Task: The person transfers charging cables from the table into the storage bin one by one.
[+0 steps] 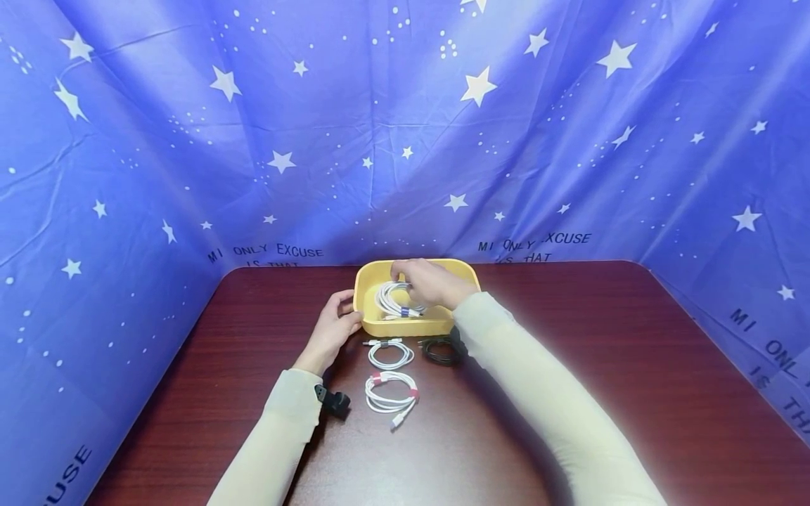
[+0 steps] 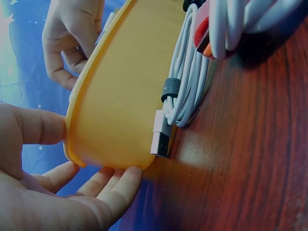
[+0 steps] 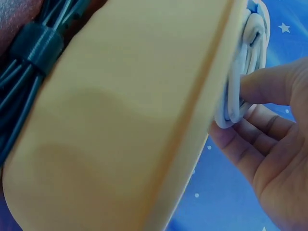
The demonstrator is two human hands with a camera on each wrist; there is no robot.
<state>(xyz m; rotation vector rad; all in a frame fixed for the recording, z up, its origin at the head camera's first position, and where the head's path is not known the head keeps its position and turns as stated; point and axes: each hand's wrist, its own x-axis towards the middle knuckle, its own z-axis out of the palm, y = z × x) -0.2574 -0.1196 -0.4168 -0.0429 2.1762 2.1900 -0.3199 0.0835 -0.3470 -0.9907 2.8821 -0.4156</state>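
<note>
Hands — left hand (image 1: pixel 330 326) spread against yellow bin (image 1: pixel 408 328), right hand (image 1: pixel 436 283) pinching blue-banded white cable coil (image 1: pixel 390 307)

The worktop (image 1: pixel 569 344) is glossy, reddish-brown and wood-grained. Near its far edge stands a yellow bin (image 1: pixel 405 328); just in front lie a dark-banded white cable (image 1: pixel 390 367) and a black cable (image 1: pixel 428 353), and nearer, a red-banded white cable (image 1: pixel 387 407).

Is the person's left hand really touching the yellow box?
Touching. The left wrist view shows it: the left hand's thumb meets the rim of the yellow box, and fingers rest against its end.
</note>
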